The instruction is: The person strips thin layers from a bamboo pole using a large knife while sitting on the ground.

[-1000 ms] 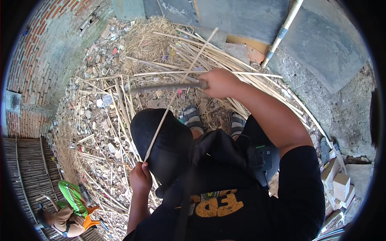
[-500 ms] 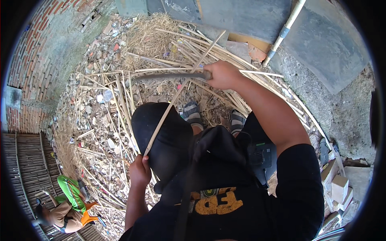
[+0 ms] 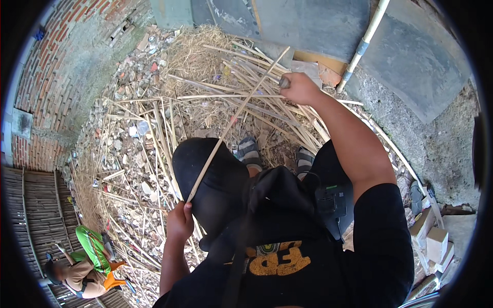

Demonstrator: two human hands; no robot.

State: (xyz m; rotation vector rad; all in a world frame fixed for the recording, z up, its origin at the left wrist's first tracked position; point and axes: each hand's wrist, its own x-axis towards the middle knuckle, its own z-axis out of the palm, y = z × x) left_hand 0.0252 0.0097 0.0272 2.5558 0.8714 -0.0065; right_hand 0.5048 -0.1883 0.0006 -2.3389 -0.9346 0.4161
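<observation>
My left hand [image 3: 179,223], by my knee, pinches the lower end of a long, pale bamboo strip [image 3: 224,134]. From there the strip slants up and right across my dark trouser leg, its far end reaching past my right hand. My right hand [image 3: 303,89] is closed around the handle of a machete [image 3: 284,82], just right of the strip's upper part. Only the rounded handle end shows; the blade cannot be made out now. Many more bamboo strips [image 3: 221,96] lie crossed on the ground beyond my feet.
Rubble and litter [image 3: 136,149] cover the ground, with dry straw [image 3: 197,49] at the back. A pole [image 3: 362,47] leans by grey sheets at the right. At lower left a person [image 3: 84,274] sits beside a slatted bamboo panel [image 3: 38,205]. Pale blocks [image 3: 437,244] stand lower right.
My right hand has moved right and slightly away from the strip. The machete's dark blade, which lay across the strip, no longer shows. My left hand keeps its hold, almost unmoved.
</observation>
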